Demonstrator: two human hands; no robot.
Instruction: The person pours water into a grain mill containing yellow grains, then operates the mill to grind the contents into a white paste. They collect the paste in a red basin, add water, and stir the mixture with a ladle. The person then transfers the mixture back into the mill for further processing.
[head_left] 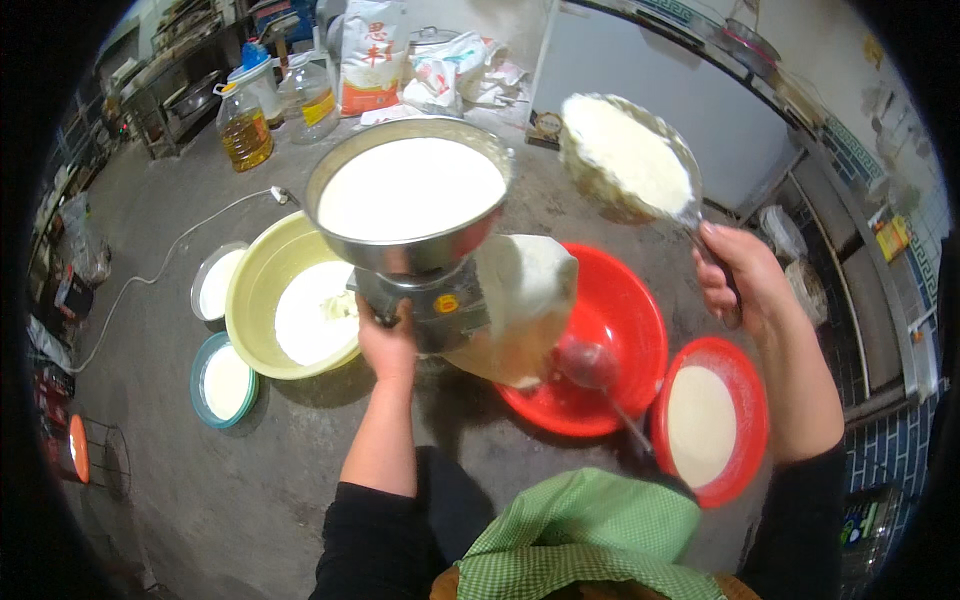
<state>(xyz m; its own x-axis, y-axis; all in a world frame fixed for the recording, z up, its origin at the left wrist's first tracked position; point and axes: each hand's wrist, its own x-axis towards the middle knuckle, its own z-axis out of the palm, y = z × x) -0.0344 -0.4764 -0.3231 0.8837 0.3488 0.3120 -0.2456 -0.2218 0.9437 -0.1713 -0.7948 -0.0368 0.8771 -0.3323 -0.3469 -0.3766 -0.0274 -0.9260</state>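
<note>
My right hand grips the handle of a large metal ladle heaped with a white substance, lifted above the floor at the right. In the middle stands a kitchen scale with a wide steel bowl on top, filled with white powder or paste. My left hand has its fingers curled around the near left edge of the scale. A pale, dusty sack is beside the scale. It leans over a red basin, where a second ladle rests.
A yellow-green basin of white powder stands left, next to a teal bowl and a small clear bowl. A smaller red basin holds cream-coloured powder. Oil jugs and a sack stand behind. A white cable crosses the floor.
</note>
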